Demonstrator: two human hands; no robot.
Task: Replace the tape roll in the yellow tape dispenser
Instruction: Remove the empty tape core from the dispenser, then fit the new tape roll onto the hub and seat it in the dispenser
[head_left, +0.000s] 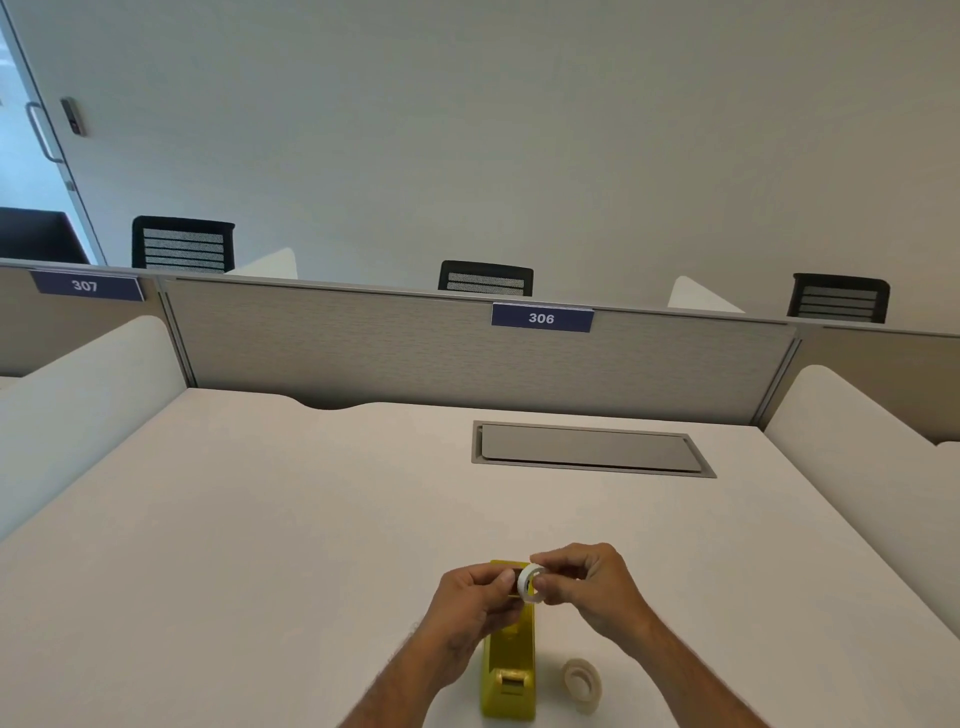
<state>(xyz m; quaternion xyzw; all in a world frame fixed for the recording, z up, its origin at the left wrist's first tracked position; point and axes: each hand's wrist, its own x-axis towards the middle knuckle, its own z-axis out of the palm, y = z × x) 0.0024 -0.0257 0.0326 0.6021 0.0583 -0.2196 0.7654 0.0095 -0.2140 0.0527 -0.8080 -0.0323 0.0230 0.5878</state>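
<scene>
The yellow tape dispenser (510, 675) stands on the white desk near the front edge, its cutter end toward me. Above its far end, a white tape roll (530, 583) is held upright between both hands. My right hand (587, 584) pinches the roll's rim from the right. My left hand (475, 603) grips a small dark piece at the roll's left side, likely the core hub; most of it is hidden by my fingers. A second, pale tape roll (582, 682) lies flat on the desk just right of the dispenser.
A grey cable hatch (589, 449) is set into the desk (260, 519) further back. A grey partition (415, 353) with a "306" label closes the far edge, and white side dividers (857, 431) flank the desk.
</scene>
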